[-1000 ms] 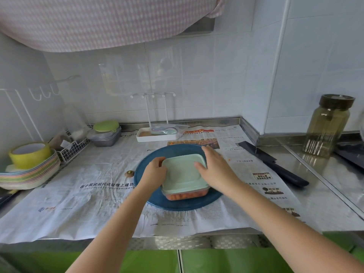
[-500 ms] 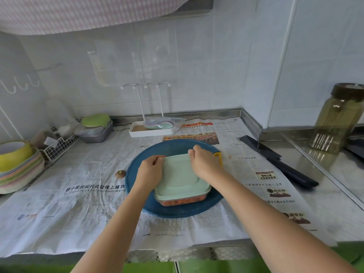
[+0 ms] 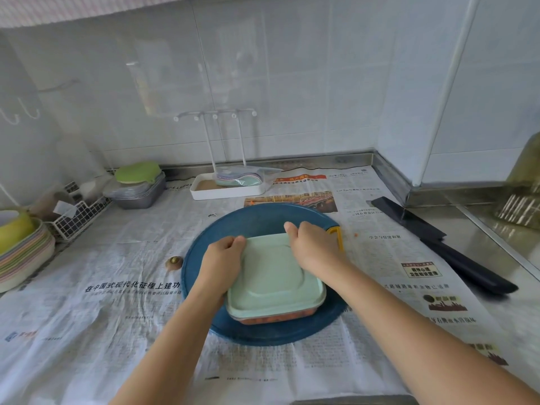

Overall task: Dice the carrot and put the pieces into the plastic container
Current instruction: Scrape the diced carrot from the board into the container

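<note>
A clear plastic container with orange diced carrot showing through its front wall sits on a round blue cutting board. A pale green lid covers it. My left hand grips the lid's far-left corner with curled fingers. My right hand grips the far-right corner, thumb up at the back edge. A dark knife lies on the counter to the right, away from both hands.
Newspaper covers the counter. A carrot end lies left of the board, a tiny carrot bit to its right. A white tray with a rack, stacked containers, coloured plates and a glass jar ring the area.
Both hands slid from the lid's sides to its far corners. The camera tilted downward.
</note>
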Demonstrator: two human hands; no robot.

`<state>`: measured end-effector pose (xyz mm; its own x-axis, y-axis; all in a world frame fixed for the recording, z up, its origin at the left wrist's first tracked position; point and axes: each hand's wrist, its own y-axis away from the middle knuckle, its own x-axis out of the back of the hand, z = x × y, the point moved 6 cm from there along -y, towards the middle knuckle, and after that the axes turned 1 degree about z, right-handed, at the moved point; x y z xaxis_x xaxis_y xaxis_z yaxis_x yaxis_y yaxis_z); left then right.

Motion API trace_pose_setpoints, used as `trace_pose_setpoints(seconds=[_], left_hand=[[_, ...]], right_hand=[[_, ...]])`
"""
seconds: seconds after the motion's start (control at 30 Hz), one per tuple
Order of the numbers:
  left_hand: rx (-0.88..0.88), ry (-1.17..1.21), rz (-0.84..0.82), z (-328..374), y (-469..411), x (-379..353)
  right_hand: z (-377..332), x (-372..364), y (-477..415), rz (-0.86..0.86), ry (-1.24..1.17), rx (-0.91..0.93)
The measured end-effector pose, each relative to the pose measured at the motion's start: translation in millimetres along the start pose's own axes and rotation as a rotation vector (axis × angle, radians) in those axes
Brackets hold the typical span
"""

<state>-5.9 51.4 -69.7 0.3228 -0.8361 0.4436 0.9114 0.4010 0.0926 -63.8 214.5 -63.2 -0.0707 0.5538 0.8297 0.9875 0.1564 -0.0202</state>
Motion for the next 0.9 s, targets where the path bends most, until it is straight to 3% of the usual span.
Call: trace_pose_setpoints(seconds=[0.23,0.4,0.63,0.83,0.9], left_hand=[[0.081,0.18,0.086,7,27,3],[0.1,0.247,0.045,16,48,-7],[0.207,0.482,-0.238,7,74,-18],[0.125,0.742,-0.194,13,77,-24],[0.112,0.819,-0.161,19,76,-27]], right_hand=[[10,4,4,0.045,-0.197,-0.002],[16,6,7,0.059,-0.193,-0.009],[14,7,7,0.053,-0.193,0.014],[24,30,27,0.213,-0.585,-0.056],[20,38,38,0.157,-0.765,-0.118]])
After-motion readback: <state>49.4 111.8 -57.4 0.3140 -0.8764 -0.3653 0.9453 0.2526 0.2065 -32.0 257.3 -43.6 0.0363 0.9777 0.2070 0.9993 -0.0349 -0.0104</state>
